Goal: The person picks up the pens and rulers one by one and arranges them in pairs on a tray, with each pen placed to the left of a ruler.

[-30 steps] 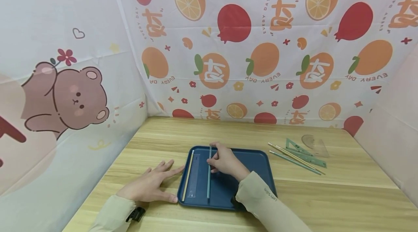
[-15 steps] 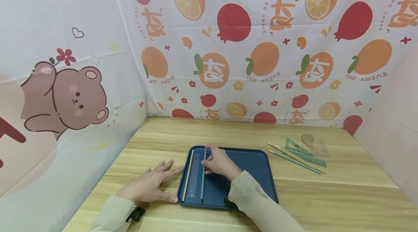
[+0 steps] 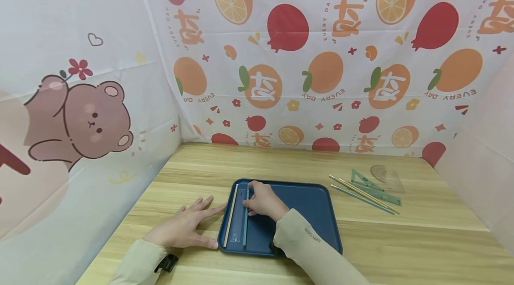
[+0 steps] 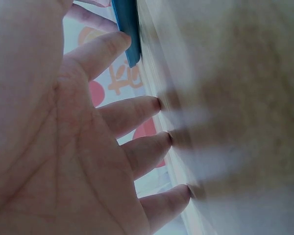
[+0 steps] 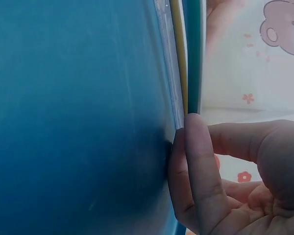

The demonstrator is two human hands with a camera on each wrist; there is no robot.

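The right hand [image 3: 263, 200] is pinching a slim blue-green pencil [image 3: 246, 227] between thumb and fingertips, the fingers bent and closed on its far portion. The pencil is lying lengthwise over the left part of a dark blue rectangular tray [image 3: 299, 200], its near end pointing at the near edge. Immediately left of it are lying a clear plastic ruler [image 3: 237, 218] and, along the left edge, a pale yellow pencil [image 3: 230, 215].

The left hand [image 3: 186, 227] is spreading its fingers on the wood-grain table [image 3: 401, 249], grasping nothing; its index fingertip is meeting the tray's left edge, its thumb tip the near-left corner.

The fingers are hiding part of the blue-green pencil's far end; whether it is touching the tray floor or the ruler cannot be told. The beige right sleeve [image 3: 315, 245] is covering part of the near edge. The left wrist view is cutting the tray to a strip — the tabletop there is blurring. Beyond the tray's right edge, a clear protractor [image 3: 379, 172] is showing only faintly.

Compared with the earlier frames, the right hand and its pencil are sitting farther left — closer to the ruler. The left hand is keeping its place.
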